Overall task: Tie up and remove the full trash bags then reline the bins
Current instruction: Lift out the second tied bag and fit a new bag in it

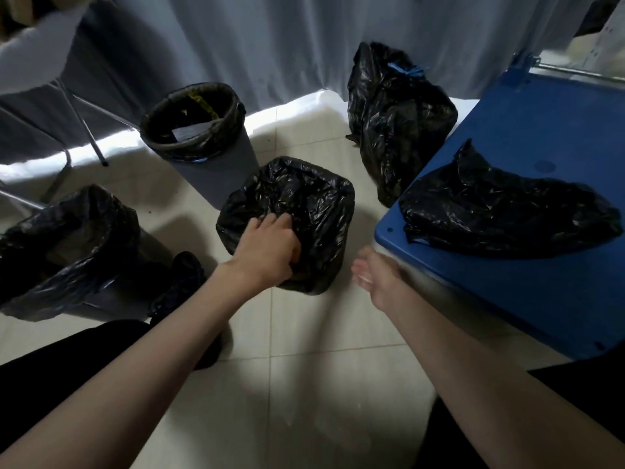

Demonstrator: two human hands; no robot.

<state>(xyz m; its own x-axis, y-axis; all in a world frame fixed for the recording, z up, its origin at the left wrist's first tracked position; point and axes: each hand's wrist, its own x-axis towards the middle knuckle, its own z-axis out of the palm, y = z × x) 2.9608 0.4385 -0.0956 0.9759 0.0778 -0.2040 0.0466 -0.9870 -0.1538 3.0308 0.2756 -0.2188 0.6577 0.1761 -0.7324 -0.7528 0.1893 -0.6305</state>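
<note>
Pale floor tiles (pixel 304 384) ran back to a grey curtain (pixel 270 38), with a blue table (pixel 527 137) at the right bearing a loose black bag (pixel 500 214). The left hand (pixel 267 252) gripped the crumpled liner of the middle bin (pixel 291 214), fingers curled into the plastic, while the blurred right hand (pixel 375 282) hung just beside it, fingers relaxed and empty. Two more lined bins (pixel 199 130) (pixel 67 245) stood left, a tied full bag (pixel 395 120) behind

Floor (pixel 304 384) of pale square tiles with thin grout lines. Grey-blue curtain (pixel 270 38) hung along the back, daylight showing in a bright strip under its hem. Blue plastic counter (pixel 541 137) at right. Metal chair legs (pixel 84 126) at upper left. Room otherwise dim.
</note>
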